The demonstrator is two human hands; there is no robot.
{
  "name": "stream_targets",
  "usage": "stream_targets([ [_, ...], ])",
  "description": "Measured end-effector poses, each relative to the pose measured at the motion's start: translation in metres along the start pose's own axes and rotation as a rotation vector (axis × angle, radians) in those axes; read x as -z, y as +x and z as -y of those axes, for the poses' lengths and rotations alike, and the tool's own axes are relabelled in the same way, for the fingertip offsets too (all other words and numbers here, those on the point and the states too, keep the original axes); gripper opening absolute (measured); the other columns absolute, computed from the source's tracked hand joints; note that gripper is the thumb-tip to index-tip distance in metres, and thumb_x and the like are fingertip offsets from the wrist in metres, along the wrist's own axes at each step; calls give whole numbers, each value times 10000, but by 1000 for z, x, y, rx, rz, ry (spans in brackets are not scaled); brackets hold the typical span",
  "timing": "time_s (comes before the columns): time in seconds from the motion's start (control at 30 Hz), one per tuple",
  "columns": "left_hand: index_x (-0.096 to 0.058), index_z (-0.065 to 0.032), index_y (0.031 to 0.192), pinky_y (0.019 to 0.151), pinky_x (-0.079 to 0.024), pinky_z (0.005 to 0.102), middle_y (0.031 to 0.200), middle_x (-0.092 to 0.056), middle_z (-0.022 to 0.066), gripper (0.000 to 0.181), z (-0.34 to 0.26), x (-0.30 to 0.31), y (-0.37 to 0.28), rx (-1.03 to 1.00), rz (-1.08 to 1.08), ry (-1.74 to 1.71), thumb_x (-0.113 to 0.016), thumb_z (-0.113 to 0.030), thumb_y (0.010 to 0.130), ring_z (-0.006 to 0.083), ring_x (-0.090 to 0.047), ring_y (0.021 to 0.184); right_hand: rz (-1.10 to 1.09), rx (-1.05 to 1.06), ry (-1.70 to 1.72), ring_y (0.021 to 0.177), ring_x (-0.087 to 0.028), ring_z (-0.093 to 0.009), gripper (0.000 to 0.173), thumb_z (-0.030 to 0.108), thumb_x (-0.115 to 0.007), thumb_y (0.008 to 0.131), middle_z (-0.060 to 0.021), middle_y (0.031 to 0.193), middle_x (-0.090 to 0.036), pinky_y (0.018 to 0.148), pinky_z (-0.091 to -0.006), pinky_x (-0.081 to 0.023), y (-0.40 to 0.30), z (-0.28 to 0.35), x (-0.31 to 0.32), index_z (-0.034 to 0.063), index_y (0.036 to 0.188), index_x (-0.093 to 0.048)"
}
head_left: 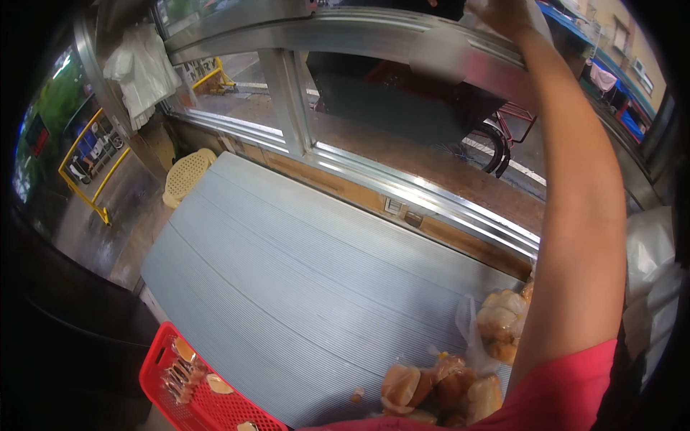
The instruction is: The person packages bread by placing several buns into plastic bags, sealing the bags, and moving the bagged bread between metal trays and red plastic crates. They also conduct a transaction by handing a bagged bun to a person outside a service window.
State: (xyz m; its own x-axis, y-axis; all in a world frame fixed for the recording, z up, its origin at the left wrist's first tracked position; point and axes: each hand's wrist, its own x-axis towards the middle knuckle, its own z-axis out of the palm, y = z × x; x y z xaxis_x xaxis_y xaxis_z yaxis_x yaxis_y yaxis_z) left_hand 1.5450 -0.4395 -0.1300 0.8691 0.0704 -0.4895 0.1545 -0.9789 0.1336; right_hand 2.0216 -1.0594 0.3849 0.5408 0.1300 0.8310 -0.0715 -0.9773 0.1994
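My right arm reaches up along the right side, and my right hand is at the top of the window, partly cut off by the picture's edge. Its fingers are closed on thin translucent plastic, seemingly a plastic bag. My left hand is out of view. Before me lies a ribbed grey-blue tabletop. Bagged bread rolls sit at its near right edge. Farther right, more bagged bread is partly hidden behind my arm.
A red plastic basket holds several packed items at the lower left. Beyond the table stand a cream perforated plastic stool and hanging white plastic bags. Metal window frames border the far side. Outside are a dark shape and a bicycle wheel.
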Motion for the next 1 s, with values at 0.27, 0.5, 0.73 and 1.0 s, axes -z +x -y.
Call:
stream_targets([
  [0.27, -577, -127, 1097, 716, -511, 496, 949, -649, 176, 335, 13, -10, -12, -7, 27, 7, -611, -319, 824, 369, -650, 827, 76, 50, 372, 1392, -347, -328, 788, 289, -718, 764, -243, 1480, -371, 1151, -368, -271, 24, -44, -36, -45, 1406, -406],
  [0.5, -582, -131, 1082, 699, -514, 496, 936, -650, 172, 318, 29, -18, -42, 12, 42, 10, -607, -316, 825, 366, -652, 807, 376, -112, 498, 1209, -528, -298, 780, 331, -703, 780, -215, 1380, -501, 1008, -356, -417, 19, -46, -31, -19, 1417, -419],
  [0.73, -588, -135, 1067, 682, -517, 496, 923, -651, 168, 301, 49, -43, -82, 24, 27, -10, -603, -314, 825, 363, -655, 788, 276, -224, 489, 897, -651, -201, 576, 270, -698, 798, -149, 1168, -652, 700, -326, -515, 15, -39, -25, 43, 1305, -550],
  [1.0, -595, -140, 1049, 662, -520, 495, 909, -652, 163, 281, 54, -56, -97, 34, -32, -52, -598, -311, 826, 360, -658, 766, -192, -14, 85, 872, -676, -335, 369, 425, -524, 929, -127, 894, -708, 798, -433, -518, 3, 17, -16, 109, 945, -714],
])
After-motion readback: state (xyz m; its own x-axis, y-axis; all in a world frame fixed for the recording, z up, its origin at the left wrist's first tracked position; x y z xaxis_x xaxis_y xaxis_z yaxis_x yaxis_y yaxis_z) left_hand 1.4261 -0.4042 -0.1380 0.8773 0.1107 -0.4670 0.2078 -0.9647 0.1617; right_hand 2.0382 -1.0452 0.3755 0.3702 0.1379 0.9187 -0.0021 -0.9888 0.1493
